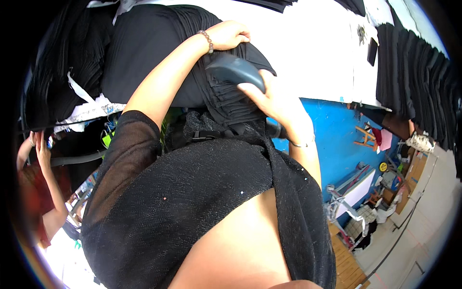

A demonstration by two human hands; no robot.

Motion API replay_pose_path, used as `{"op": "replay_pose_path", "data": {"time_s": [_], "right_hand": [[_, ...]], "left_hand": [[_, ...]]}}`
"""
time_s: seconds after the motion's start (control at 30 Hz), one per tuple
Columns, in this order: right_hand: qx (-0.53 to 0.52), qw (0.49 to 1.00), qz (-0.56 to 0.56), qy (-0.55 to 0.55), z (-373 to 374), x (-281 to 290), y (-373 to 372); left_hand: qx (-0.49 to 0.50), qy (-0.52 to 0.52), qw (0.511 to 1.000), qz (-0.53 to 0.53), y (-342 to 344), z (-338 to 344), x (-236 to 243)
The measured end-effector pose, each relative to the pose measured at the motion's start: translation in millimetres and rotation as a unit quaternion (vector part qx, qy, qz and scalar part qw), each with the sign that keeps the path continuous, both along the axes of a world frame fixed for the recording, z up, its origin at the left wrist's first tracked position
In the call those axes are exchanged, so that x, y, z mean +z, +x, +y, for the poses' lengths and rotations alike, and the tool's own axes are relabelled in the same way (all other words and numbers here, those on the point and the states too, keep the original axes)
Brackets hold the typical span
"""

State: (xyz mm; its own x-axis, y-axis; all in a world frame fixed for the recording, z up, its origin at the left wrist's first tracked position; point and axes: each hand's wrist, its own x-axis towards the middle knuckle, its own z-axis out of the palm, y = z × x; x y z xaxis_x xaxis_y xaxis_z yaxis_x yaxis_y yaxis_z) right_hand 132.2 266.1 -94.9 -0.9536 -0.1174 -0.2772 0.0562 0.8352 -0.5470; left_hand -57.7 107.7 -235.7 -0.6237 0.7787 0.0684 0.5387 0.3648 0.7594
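Dark grey steam iron point(236, 71): held in the right hand point(272, 98), fingers wrapped over its rear and handle, sole down on black pleated fabric point(226, 103). Judged moderately heavy and rigid, with a smooth plastic shell; the handle is the sensible place to grip, away from the sole, which is probably hot.

Left hand point(230, 34): just beyond the iron, fingers curled and pressing on the same black fabric point(144, 43); bead bracelet point(208, 41) at the wrist. It appears to pin or pinch the cloth; a full grasp cannot be confirmed.

Fabric: soft, limp, light, finely pleated; likely to shift or lose its folds unless held flat near the iron. Best taken at an edge or pressed with a flat palm.

Surface: white table point(313, 43) beyond both hands, fabric bundle lying across it. Right of the right hand, well apart, a stack of black pleated pieces point(414, 82) at the table edge.

Room: blue floor point(337, 135) below the right hand, cluttered with small items; wooden boards point(349, 265) lower down. Another person's arm point(45, 168) shows at far left. Wearer's black knit garment point(192, 202) fills the foreground.
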Motion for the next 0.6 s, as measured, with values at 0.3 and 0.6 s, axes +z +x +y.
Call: {"op": "replay_pose_path", "data": {"time_s": [0.3,0.6], "right_hand": [[-0.172,0.976,0.033,-0.127,110,-5,97],[-0.329,0.91,0.073,-0.242,185,-13,102]], "left_hand": [[0.387,0.189,0.88,-0.199,54,-101,60],[0.321,0.279,0.669,-0.61,164,-11,49]]}}
